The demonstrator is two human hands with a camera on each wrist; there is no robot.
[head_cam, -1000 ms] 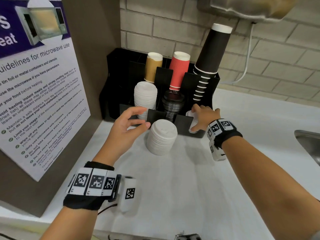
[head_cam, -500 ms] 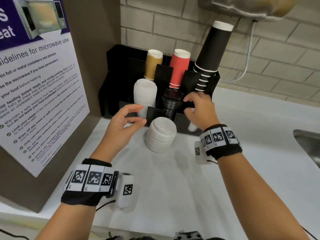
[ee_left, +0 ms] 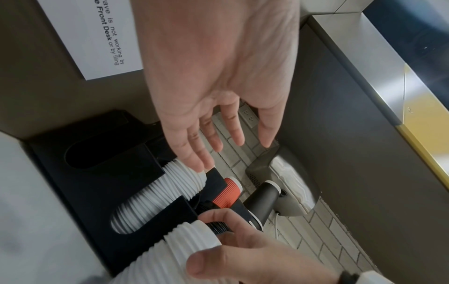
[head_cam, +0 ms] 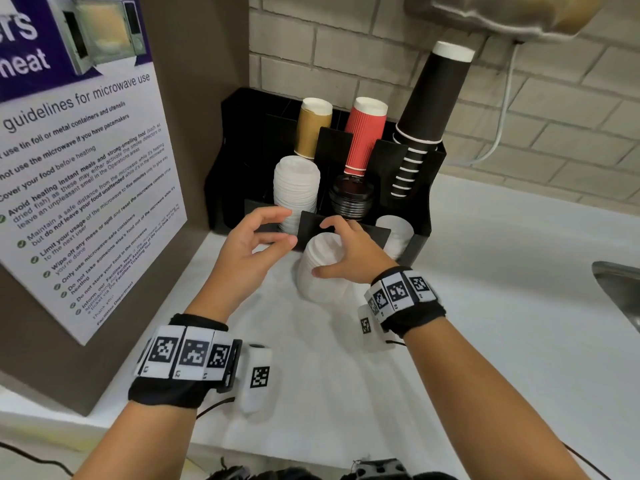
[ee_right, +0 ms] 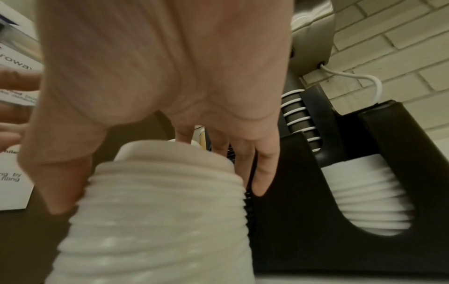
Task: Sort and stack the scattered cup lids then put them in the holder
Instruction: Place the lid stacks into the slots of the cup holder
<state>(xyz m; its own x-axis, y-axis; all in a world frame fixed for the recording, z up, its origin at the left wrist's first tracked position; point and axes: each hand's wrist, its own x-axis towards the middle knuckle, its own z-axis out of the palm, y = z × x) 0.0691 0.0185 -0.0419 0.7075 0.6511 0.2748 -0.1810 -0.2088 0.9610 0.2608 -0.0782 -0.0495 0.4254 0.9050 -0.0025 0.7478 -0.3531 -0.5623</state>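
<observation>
A stack of white cup lids [head_cam: 320, 271] stands on the white counter just in front of the black holder [head_cam: 420, 216]. My right hand [head_cam: 323, 247] grips this stack from above, thumb on its near left side and fingers over the far side; the right wrist view shows the same lid stack [ee_right: 157, 221]. My left hand [head_cam: 292, 226] hovers just left of the stack, fingers loosely spread, holding nothing. The holder's front slots hold a taller white lid stack [head_cam: 296, 188], black lids [head_cam: 349, 199] and a short white lid stack [head_cam: 396, 230].
Gold [head_cam: 311, 133], red [head_cam: 365, 136] and black [head_cam: 433, 105] paper cup stacks stand in the holder's back row. A microwave notice [head_cam: 79, 174] hangs on the panel at left. A steel sink edge [head_cam: 616, 292] is at right. A cabled wall unit [head_cam: 502, 19] hangs overhead.
My right hand left the holder's right slot, swung left and down, and took hold of the lid stack on the counter. My left hand stayed nearly still.
</observation>
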